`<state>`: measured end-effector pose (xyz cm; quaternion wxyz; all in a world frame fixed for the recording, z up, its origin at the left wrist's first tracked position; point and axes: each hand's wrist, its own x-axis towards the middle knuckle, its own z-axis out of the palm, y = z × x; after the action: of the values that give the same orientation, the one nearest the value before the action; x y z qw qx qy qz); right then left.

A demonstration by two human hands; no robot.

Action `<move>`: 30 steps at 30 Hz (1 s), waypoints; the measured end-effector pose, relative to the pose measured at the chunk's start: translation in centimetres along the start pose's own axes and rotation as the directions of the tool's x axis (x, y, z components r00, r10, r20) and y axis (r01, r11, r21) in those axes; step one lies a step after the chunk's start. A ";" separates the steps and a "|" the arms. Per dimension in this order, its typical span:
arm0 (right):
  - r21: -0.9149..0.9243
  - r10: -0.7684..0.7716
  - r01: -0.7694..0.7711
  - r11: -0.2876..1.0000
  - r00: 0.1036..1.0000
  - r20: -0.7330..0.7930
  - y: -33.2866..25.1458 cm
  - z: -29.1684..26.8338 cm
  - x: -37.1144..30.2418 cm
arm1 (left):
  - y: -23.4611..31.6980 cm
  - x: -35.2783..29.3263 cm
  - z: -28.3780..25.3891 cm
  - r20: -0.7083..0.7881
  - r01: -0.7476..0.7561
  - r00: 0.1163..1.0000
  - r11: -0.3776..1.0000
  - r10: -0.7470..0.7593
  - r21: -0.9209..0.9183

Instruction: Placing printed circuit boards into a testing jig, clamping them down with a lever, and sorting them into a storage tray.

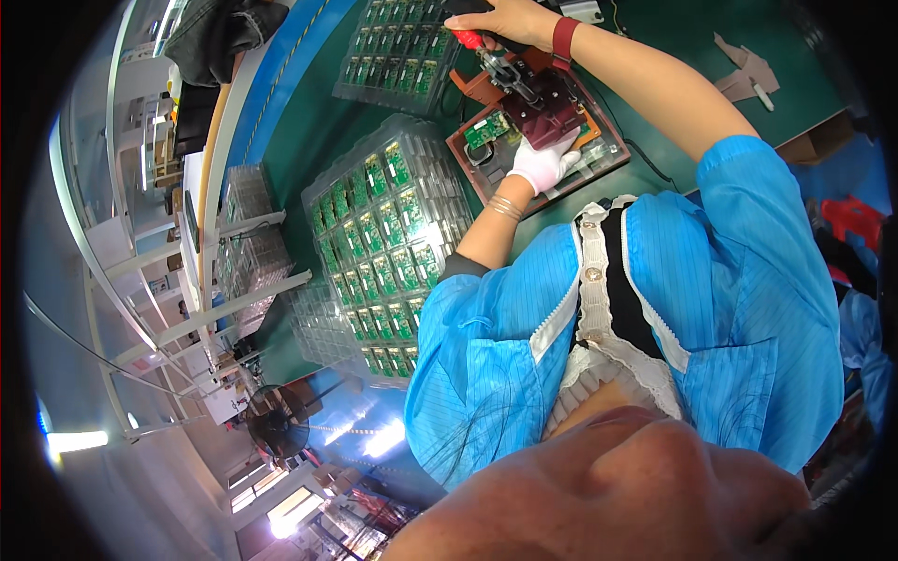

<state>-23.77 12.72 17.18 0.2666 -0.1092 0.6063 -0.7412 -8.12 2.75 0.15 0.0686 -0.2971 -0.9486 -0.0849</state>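
My right hand [513, 21], with a dark red band at its wrist, is closed on the red-tipped handle [468, 38] of a metal toggle clamp [510, 77]. Under the clamp sits a dark reddish plate [550, 114], part of a fixture in a shallow reddish-brown box [603, 170]. My left hand [544, 166], in a white glove, is at the plate's near edge; its fingertips are partly hidden there. Just left of the plate, a green circuit board [486, 130] lies in the box. An orange-yellow piece [587, 131] shows at the plate's right side.
Stacked clear plastic trays of green circuit boards [374, 238] stand left of the box. Another such tray [393, 56] lies farther back. Clear trays [248, 252] are piled at far left. A black cable [650, 161] runs right of the box, near cut cardboard [744, 67] and a white marker [763, 96].
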 end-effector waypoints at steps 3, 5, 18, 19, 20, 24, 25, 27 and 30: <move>0.014 0.049 -0.049 0.999 0.998 0.027 -0.1 -0.1 0.3 | 0.5 0.4 -0.4 0.084 0.085 0.993 0.995 -0.081 -0.046; 0.026 0.072 -0.074 0.997 0.996 0.049 -0.3 -0.1 0.4 | 0.8 1.1 -1.0 0.190 0.181 0.969 0.978 -0.159 -0.106; 0.017 -0.110 0.109 0.994 0.994 0.021 0.4 -0.5 0.9 | -0.1 -3.2 -0.4 0.035 0.095 0.995 0.993 -0.093 -0.074; 0.043 -0.054 0.052 0.998 0.997 0.048 0.4 -0.6 1.3 | 0.0 -3.9 -0.2 0.047 0.119 0.992 0.992 -0.117 -0.039; 0.065 0.002 -0.007 0.998 0.997 0.077 0.5 -0.6 1.6 | 0.2 -4.5 0.0 0.058 0.144 0.988 0.990 -0.143 -0.005; 0.104 0.111 -0.130 0.986 0.980 0.168 0.6 -0.6 2.0 | 0.7 -5.2 0.2 0.055 0.191 0.980 0.982 -0.191 0.005; 0.116 0.133 -0.156 0.981 0.974 0.184 0.4 -0.8 1.9 | 0.7 -5.0 0.2 0.049 0.187 0.981 0.982 -0.186 -0.009; 0.120 0.154 -0.182 0.976 0.966 0.209 -1.0 -0.6 0.6 | 0.5 -5.3 0.2 0.036 0.191 0.981 0.981 -0.191 -0.020; -0.275 -0.083 0.118 0.954 0.987 0.136 -3.4 0.2 -5.5 | 0.5 -7.2 0.1 -0.008 0.219 0.976 0.976 -0.219 0.012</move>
<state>-20.00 15.85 21.37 0.2471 -0.2224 0.6817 -0.6518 -2.01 -0.80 -1.18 0.0640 -0.1903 -0.9758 -0.0869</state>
